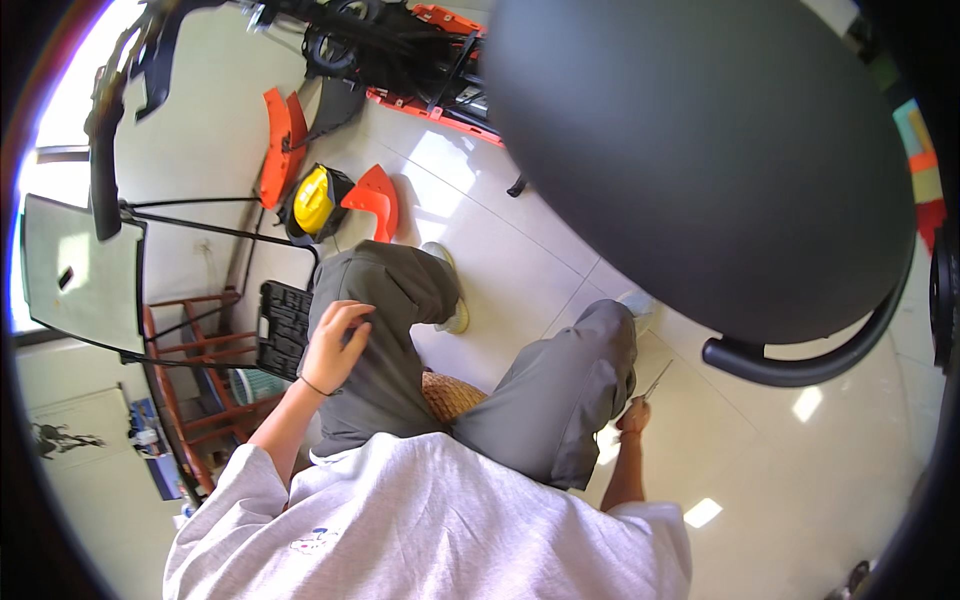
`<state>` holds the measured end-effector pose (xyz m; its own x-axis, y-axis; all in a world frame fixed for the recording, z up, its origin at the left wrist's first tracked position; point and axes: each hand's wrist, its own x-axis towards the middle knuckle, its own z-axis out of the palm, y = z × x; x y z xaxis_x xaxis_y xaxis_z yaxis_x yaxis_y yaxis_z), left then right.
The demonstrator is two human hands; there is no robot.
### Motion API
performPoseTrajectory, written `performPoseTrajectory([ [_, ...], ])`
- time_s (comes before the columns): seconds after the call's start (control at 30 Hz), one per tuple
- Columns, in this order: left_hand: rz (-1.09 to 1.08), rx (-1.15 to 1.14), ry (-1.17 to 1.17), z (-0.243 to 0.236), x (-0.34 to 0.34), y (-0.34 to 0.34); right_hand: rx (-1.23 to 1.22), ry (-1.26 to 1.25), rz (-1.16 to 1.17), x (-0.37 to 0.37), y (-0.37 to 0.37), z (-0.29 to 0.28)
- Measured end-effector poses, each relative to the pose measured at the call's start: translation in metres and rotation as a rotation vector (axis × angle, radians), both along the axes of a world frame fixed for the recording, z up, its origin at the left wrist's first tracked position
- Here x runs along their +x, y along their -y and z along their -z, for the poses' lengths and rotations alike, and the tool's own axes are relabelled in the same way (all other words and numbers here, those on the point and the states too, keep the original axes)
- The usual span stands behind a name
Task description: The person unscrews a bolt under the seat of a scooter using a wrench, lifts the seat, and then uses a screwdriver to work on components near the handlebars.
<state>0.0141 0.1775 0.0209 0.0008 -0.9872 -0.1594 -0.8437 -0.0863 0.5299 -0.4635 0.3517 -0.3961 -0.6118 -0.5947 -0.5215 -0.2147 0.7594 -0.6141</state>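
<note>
My left hand [336, 345] rests on my left thigh with its fingers loosely bent and apart, holding nothing. Beside it is an open black tool case [285, 325] with dark fittings inside. My right hand [633, 413] is low beside my right leg, closed around a slim silver metal tool [657, 376] that points up and forward. Above it hangs a large smooth black seat-like panel [690, 150] with a curved black bar [790, 370] along its lower edge.
A dark frame with orange panels [430, 85] stands ahead. Orange curved parts [280, 150] and a yellow helmet-like object [316, 200] lie by the wall. Left are a tubular-framed pale panel [90, 280] and a wooden rack [200, 350]. I sit on a woven seat [452, 398] above tiles [540, 260].
</note>
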Motion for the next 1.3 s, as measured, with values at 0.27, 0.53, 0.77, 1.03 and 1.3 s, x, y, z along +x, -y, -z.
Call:
performPoseTrajectory([
  [0.27, -0.134, 0.427, -1.104, 0.025, -0.033, -0.071, -0.328, 0.252, -0.288, 0.095, 0.070, -0.355],
  [0.53, -0.378, 0.407, -1.895, -0.015, -0.069, -0.037, -0.383, -0.509, -1.238, 0.324, 0.129, -0.477],
  [0.77, -0.747, 0.218, -2.068, 0.019, 0.070, 0.004, -0.565, -0.210, -1.383, 0.447, 0.155, -0.485],
  [1.03, -0.689, 0.033, -0.735, 0.264, 0.257, 0.046, -0.293, 0.122, -1.059, 0.433, 0.285, -0.414],
  [1.3, -0.534, 0.406, -0.356, 0.483, 0.232, -0.035, -0.093, -0.027, -0.733, 0.388, 0.480, -0.237],
])
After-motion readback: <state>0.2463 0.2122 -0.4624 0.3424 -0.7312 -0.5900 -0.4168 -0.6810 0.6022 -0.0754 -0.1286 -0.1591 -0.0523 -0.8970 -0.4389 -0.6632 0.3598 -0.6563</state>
